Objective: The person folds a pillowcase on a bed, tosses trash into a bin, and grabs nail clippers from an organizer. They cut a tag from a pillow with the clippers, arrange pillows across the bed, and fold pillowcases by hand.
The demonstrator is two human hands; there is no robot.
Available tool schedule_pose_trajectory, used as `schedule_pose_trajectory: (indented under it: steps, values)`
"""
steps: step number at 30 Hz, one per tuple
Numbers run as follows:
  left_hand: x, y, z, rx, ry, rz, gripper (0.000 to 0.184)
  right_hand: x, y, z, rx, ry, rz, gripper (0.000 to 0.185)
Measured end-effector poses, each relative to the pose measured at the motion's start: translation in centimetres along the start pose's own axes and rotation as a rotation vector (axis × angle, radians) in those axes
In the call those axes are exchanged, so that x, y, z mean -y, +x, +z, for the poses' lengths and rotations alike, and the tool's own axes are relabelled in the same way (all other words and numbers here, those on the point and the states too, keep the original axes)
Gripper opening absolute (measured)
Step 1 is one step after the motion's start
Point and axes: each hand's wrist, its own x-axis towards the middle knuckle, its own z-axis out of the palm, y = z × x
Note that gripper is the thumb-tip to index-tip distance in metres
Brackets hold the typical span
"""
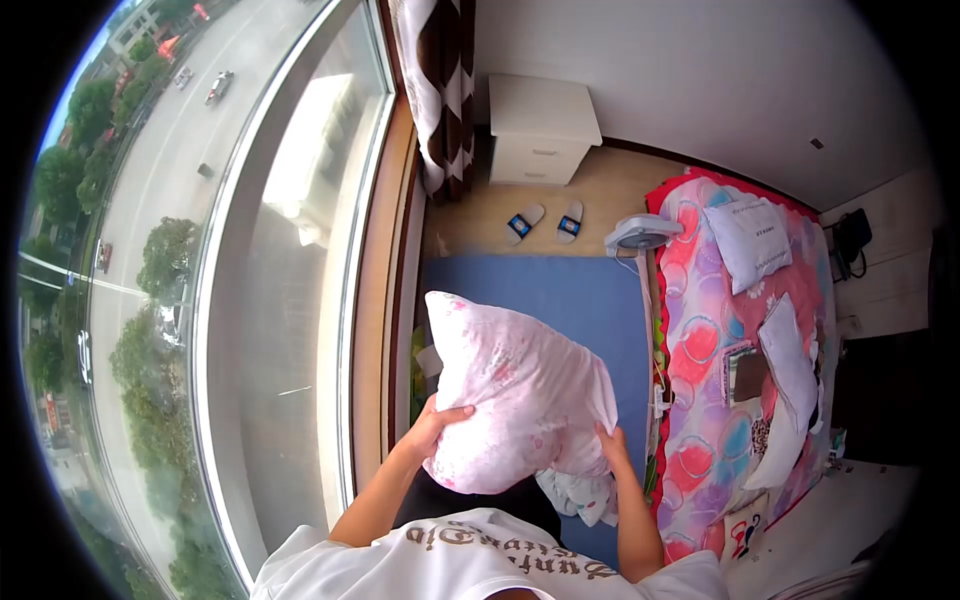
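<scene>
A pale pink pillow (520,390) with a faint floral print is held up in front of my body. At its left edge my left hand (434,425) grips the fabric, thumb on the near face. On the right side my right hand (610,447) pinches the pillow's edge, its fingers partly hidden. Below the pillow, near my right forearm, lies a bunched white printed cloth (580,497). A blue mat or bed surface (560,285) spreads out beneath and beyond the pillow.
To the right, a bed with a colourful circle-patterned cover (690,350) bears a white pillow (748,240) and a grey pillow (790,365). A fan (642,233) stands at its edge. Slippers (570,222) and a white cabinet (540,130) are ahead. A window (300,250) runs along the left.
</scene>
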Motion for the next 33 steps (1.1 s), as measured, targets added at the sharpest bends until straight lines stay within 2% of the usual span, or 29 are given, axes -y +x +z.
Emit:
schedule_pose_trajectory:
  steps: [2,3,5,6,7,10,13,15,18,21,22,24,25,27,31,33]
  values:
    - [-3.4,-5.1,3.1,0.123,-0.022,-0.034,0.063,3.3,-5.3,-1.6,0.123,0.196,-0.081,0.059]
    - [-5.5,-7.5,4.8,0.209,-0.026,-0.043,0.067,4.5,-6.6,-2.1,0.147,0.199,-0.125,0.059]
    - [-9.2,-11.7,7.5,0.269,0.026,0.037,0.077,6.8,-7.8,-2.1,0.198,0.531,0.037,0.066]
    - [-9.9,-13.5,8.1,0.337,0.022,0.048,0.089,8.1,-8.3,-2.3,0.212,0.628,0.064,0.066]
    - [-10.6,-14.4,8.0,0.346,0.043,0.07,0.089,9.7,-8.1,-2.0,0.214,0.645,0.024,0.067]
    - [-10.9,-15.4,5.3,0.566,-0.08,0.101,0.097,15.1,-9.0,-1.3,0.191,0.597,-0.151,0.068]
    - [-12.5,-15.8,4.6,0.614,-0.17,0.121,0.096,19.0,-10.2,-0.8,0.166,0.553,-0.274,0.069]
    - [-14.0,-16.6,4.7,0.551,-0.112,0.179,0.089,21.3,-10.4,-1.7,0.136,0.522,-0.344,0.07]
    - [-16.5,-18.6,5.5,0.282,-0.079,0.363,0.077,23.3,-10.7,-4.3,0.074,0.488,-0.428,0.072]
    - [-16.7,-17.7,4.6,0.109,-0.199,0.272,0.068,23.2,-11.2,-7.7,0.01,0.485,-0.479,0.073]
    - [-15.9,-17.5,4.6,0.116,-0.189,0.264,0.068,22.6,-11.4,-8.8,-0.01,0.494,-0.486,0.074]
    - [-14.2,-16.5,5.1,-0.03,-0.152,0.237,0.056,21.4,-11.7,-11.2,-0.064,0.513,-0.498,0.075]
    - [-14.1,-15.6,4.6,-0.009,-0.131,0.218,0.056,20.7,-11.9,-12.0,-0.097,0.525,-0.498,0.075]
    - [-12.5,-13.6,4.2,-0.046,-0.126,0.149,0.07,18.4,-12.4,-14.5,-0.164,0.551,-0.491,0.076]
    - [-8.7,-8.4,9.0,-0.057,-0.015,0.136,0.065,16.8,-17.5,-21.0,-0.379,0.684,-0.457,0.077]
    - [-6.4,-4.6,11.9,0.021,0.029,0.069,0.063,13.8,-18.6,-25.0,-0.351,0.753,-0.452,0.076]
